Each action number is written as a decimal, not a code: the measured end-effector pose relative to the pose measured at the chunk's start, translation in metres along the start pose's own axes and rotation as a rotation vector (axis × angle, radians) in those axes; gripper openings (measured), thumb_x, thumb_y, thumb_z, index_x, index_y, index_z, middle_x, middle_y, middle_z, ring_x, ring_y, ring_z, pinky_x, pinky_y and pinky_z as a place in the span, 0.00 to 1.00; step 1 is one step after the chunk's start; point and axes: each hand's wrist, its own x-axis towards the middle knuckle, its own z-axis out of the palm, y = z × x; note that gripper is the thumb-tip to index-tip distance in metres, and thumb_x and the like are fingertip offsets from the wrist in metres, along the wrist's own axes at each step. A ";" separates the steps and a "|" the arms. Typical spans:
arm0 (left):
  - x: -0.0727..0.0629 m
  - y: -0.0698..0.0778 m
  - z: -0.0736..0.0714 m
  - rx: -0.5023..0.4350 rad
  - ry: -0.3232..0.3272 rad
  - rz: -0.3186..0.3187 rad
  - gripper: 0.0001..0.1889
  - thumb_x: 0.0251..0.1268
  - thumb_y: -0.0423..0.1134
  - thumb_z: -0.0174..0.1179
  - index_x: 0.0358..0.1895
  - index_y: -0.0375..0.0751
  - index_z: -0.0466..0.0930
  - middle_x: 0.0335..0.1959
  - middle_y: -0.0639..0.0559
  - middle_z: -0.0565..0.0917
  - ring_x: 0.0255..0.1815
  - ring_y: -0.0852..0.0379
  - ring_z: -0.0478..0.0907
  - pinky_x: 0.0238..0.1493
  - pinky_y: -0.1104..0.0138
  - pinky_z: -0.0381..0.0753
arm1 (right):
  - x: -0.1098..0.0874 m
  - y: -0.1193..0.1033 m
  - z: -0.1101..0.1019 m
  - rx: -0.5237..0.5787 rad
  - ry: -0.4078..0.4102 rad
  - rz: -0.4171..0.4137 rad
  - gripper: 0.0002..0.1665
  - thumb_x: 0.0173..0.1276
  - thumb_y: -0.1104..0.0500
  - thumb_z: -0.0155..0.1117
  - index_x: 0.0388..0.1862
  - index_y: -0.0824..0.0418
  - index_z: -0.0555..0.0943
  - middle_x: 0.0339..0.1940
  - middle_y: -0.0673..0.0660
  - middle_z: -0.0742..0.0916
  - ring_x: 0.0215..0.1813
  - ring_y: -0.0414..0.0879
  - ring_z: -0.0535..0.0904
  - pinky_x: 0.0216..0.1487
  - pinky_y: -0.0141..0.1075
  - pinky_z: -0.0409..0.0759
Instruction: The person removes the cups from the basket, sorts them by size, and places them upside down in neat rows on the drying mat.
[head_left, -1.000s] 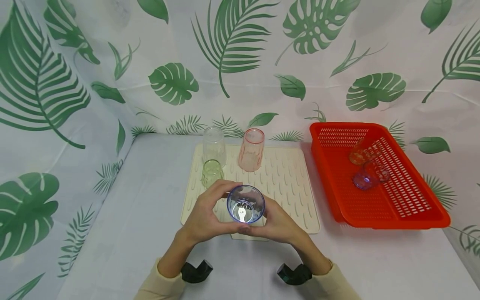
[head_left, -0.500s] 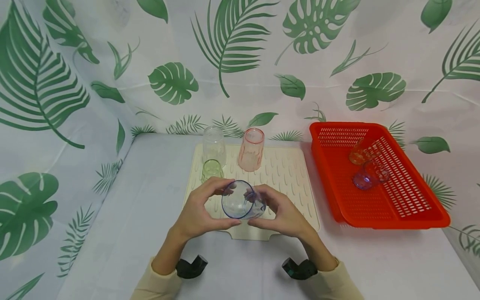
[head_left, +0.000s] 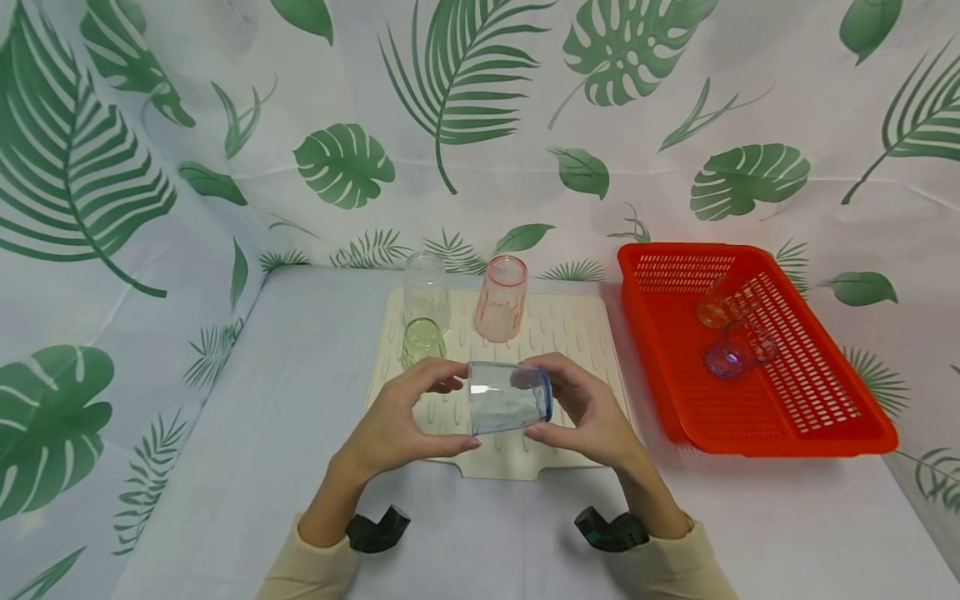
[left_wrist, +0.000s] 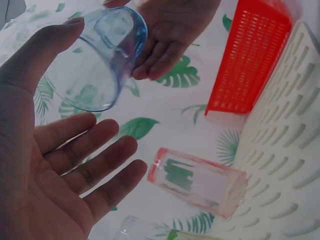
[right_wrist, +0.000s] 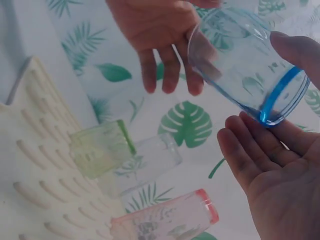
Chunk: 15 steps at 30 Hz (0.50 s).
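Note:
A clear blue-tinted drinking glass (head_left: 504, 398) is held on its side above the drying mat (head_left: 581, 333), its open end toward the left and its thick blue base toward the right. The left hand (head_left: 393, 417) holds the rim end between thumb and fingers, as the left wrist view shows with the thumb on the rim (left_wrist: 75, 102). At the base end, the right hand (head_left: 588, 412) grips the glass between thumb and fingers. Behind the hands stand a small green glass (head_left: 422, 343), a tall clear glass (head_left: 427, 287) and a pink glass (head_left: 501, 302).
On the right is a red perforated basket (head_left: 795, 447). Inside it lie a purple mug (head_left: 726, 360) and an orange-tinted glass (head_left: 716, 310). A leaf-patterned cloth (head_left: 630, 167) hangs behind the table (head_left: 300, 400).
The blue glass has turned from its opening facing up at the head camera to lying sideways, opening to the left. The right hand has moved slightly right, to the base end.

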 end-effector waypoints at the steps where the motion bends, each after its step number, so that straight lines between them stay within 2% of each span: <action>1: 0.000 0.000 0.000 0.006 0.001 -0.008 0.40 0.45 0.41 0.81 0.66 0.46 0.74 0.57 0.51 0.81 0.54 0.55 0.80 0.57 0.59 0.85 | 0.000 0.001 0.000 0.008 0.008 -0.003 0.38 0.54 0.72 0.73 0.65 0.68 0.72 0.57 0.55 0.81 0.56 0.47 0.78 0.64 0.35 0.81; 6: -0.004 0.001 -0.001 0.051 0.024 -0.044 0.40 0.47 0.41 0.80 0.67 0.45 0.74 0.57 0.51 0.82 0.54 0.56 0.82 0.58 0.60 0.85 | 0.001 0.005 -0.003 0.026 0.026 -0.038 0.37 0.53 0.74 0.70 0.64 0.68 0.72 0.57 0.56 0.81 0.54 0.48 0.78 0.61 0.36 0.83; 11: -0.012 0.001 -0.004 0.104 0.068 -0.101 0.32 0.57 0.42 0.75 0.66 0.46 0.75 0.58 0.53 0.82 0.54 0.58 0.83 0.58 0.61 0.85 | 0.003 0.007 -0.007 0.041 0.035 -0.087 0.36 0.53 0.76 0.66 0.64 0.72 0.70 0.58 0.55 0.82 0.55 0.48 0.78 0.60 0.35 0.83; 15: -0.020 -0.002 -0.007 0.144 0.103 -0.136 0.30 0.59 0.42 0.73 0.66 0.47 0.76 0.58 0.54 0.82 0.54 0.57 0.83 0.56 0.60 0.85 | 0.004 0.006 -0.008 0.055 0.077 -0.062 0.36 0.53 0.77 0.65 0.64 0.74 0.69 0.59 0.51 0.82 0.57 0.45 0.78 0.61 0.34 0.81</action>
